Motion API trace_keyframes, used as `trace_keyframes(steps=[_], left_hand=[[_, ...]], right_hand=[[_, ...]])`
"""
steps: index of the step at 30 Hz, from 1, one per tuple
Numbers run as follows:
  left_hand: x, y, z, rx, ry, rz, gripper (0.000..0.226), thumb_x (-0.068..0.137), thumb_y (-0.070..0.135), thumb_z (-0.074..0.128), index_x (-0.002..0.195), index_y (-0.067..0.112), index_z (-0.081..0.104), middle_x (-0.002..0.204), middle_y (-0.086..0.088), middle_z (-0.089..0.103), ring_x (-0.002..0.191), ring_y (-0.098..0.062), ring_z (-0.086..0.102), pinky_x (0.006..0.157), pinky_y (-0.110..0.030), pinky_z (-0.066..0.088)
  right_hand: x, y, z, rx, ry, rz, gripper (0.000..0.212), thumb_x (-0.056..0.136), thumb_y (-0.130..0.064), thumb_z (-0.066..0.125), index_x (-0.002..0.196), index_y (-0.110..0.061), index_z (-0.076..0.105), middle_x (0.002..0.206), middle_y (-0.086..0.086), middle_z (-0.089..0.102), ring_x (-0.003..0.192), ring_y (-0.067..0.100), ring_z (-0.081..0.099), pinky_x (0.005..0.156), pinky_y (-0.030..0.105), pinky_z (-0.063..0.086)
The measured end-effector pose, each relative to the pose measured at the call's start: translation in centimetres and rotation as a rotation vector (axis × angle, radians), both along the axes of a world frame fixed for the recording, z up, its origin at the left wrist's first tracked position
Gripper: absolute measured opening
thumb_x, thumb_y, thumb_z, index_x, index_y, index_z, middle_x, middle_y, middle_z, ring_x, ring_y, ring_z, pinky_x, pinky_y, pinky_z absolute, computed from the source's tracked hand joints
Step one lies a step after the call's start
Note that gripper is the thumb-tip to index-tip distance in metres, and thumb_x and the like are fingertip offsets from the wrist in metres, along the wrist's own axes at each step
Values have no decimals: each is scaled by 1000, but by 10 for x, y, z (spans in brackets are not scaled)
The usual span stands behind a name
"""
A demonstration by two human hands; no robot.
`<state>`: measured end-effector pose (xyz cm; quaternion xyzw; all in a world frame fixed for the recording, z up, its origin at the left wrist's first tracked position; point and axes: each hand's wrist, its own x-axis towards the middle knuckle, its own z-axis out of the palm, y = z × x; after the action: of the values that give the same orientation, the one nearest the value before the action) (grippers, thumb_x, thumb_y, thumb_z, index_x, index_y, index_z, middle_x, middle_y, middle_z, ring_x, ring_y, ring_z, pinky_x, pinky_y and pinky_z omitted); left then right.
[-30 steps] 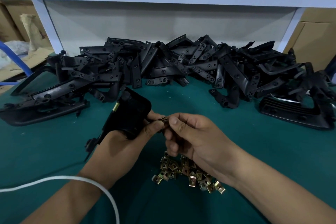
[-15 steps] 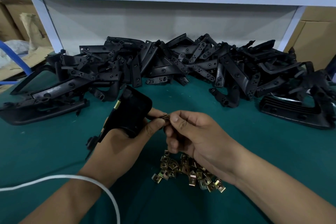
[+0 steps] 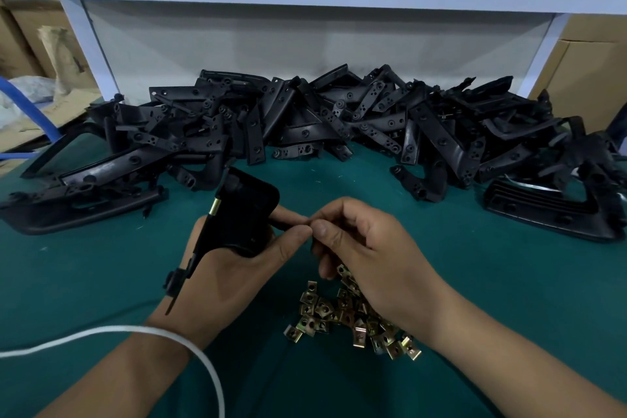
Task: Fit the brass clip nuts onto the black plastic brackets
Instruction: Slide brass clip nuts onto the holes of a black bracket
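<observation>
My left hand [image 3: 234, 275] grips a black plastic bracket [image 3: 244, 214] above the green table, tilted up to the left. One brass clip nut [image 3: 214, 207] sits on the bracket's upper left edge. My right hand [image 3: 366, 248] meets the left thumb at the bracket's right end, thumb and forefinger pinched together there. The clip nut between them is almost fully hidden by the fingertips. A loose heap of brass clip nuts [image 3: 325, 312] lies on the table just below my right hand.
A long pile of black plastic brackets [image 3: 339, 122] fills the back of the green table [image 3: 475, 282]. A large black part [image 3: 84, 210] lies at the left, a ribbed one [image 3: 543, 210] at the right. A white cord [image 3: 190, 346] crosses my left wrist.
The right thumb and forefinger have closed in against the left thumb at the bracket's end. The brass nut that showed between the fingers is now covered. The bracket has barely moved.
</observation>
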<state>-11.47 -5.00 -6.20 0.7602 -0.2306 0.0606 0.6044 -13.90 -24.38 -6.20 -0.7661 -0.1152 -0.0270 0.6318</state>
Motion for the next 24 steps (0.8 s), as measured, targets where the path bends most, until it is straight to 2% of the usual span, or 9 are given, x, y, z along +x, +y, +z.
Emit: trace_keyframes(steps=[3, 5, 12, 15, 20, 24], left_hand=[[0, 0, 0, 13, -22, 33, 20, 81, 55, 74, 94, 40, 76, 97, 13, 76, 96, -8, 71, 85, -30, 58], [2, 1, -2, 27, -76, 81, 12, 83, 47, 76, 88, 35, 78, 91, 6, 76, 91, -13, 72, 84, -31, 57], [0, -1, -3, -79, -49, 42, 5, 83, 34, 74, 86, 30, 75, 93, 8, 75, 93, -5, 71, 84, -11, 51], [2, 1, -5, -73, -24, 32, 4, 83, 36, 75, 86, 33, 76, 92, 10, 75, 92, -4, 71, 82, -12, 51], [7, 5, -7, -62, -19, 9, 3, 87, 32, 80, 87, 33, 77, 88, 9, 74, 85, -7, 71, 77, -16, 53], [7, 4, -5, -49, -26, -11, 7, 86, 29, 77, 89, 35, 77, 93, 9, 75, 91, -7, 71, 81, -15, 52]], right_hand=[[0, 1, -1, 8, 7, 12, 14, 108, -23, 58, 103, -16, 69, 82, -4, 70, 69, 14, 68, 67, 26, 56], [1, 2, -2, 5, 12, 18, 15, 108, -24, 57, 104, -16, 68, 83, -5, 70, 71, 13, 69, 69, 25, 55], [-1, 2, 0, -105, -24, 26, 17, 111, -29, 52, 105, -20, 65, 83, -8, 68, 73, 10, 66, 72, 32, 58], [-1, 1, 3, -102, -3, 53, 18, 111, -29, 51, 105, -17, 64, 80, -7, 65, 70, 11, 64, 72, 34, 57], [1, -2, 5, -48, 66, 125, 21, 112, -25, 48, 105, -9, 60, 72, -4, 57, 67, 16, 62, 69, 25, 53], [2, -3, 2, -98, 12, 85, 18, 111, -28, 51, 105, -15, 62, 74, -3, 59, 67, 16, 62, 69, 32, 56]])
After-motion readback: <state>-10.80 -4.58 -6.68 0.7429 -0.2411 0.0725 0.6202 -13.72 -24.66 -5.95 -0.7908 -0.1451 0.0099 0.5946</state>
